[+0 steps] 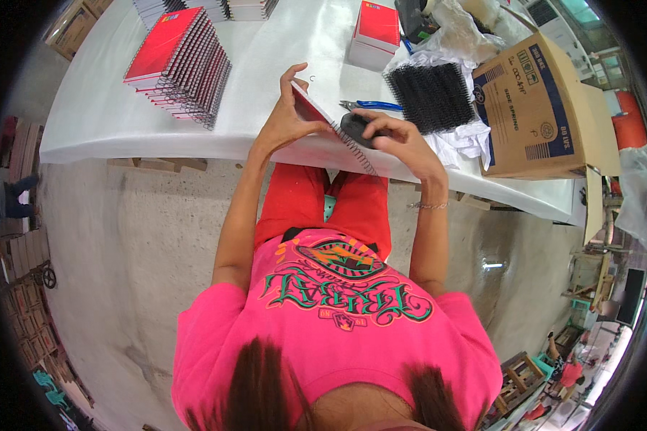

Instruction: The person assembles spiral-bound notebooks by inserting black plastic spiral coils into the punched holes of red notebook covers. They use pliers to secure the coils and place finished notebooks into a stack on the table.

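My left hand (281, 126) grips a thin notebook (312, 109) with a red cover, holding it tilted above the near edge of the table. A dark spiral coil (361, 158) runs along the notebook's lower right edge, and its loose end sticks out past the corner toward me. In my right hand (408, 146) is a black rounded tool (355, 130), pressed against or very near the coil; its exact kind cannot be made out. Just beyond that hand lie blue-handled pliers (378, 105). A pile of black spiral coils (431, 99) rests to their right on crumpled white wrapping.
A tall stack of red spiral notebooks (164, 50) stands at the left of the white table (86, 129). Farther back is a block of red-covered notebooks (376, 34). An open cardboard carton (525, 108) occupies the right end, beside clear plastic wrapping (456, 29).
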{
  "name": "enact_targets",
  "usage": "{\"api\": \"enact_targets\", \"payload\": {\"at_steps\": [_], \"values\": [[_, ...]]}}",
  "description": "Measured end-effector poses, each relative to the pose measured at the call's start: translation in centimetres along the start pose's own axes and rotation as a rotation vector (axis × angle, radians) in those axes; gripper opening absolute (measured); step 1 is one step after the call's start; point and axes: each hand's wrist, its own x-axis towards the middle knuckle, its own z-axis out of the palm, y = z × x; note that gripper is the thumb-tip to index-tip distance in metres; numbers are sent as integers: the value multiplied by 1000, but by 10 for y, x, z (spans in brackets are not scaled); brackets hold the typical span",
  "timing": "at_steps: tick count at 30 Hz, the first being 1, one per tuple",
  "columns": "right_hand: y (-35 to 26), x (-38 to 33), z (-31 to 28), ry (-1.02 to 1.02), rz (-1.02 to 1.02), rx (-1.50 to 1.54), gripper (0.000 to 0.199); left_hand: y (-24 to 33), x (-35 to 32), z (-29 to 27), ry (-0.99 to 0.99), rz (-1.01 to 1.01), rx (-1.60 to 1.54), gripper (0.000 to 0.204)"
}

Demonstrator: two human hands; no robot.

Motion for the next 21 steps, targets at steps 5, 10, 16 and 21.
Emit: {"api": "enact_targets", "payload": {"at_steps": [5,10,16,21], "values": [[-22,-6,4,-65,-66,-85,20,2,0,1,7,-29,-6,132],[-14,13,4,165,28,-233,25,-3,1,-1,-16,-18,54,126],[-23,14,11,172,34,-366,31,-3,2,-3,-60,-10,-20,114],[-35,11,13,-7,-40,-126,29,-5,7,-9,-73,-31,-75,106]]}}
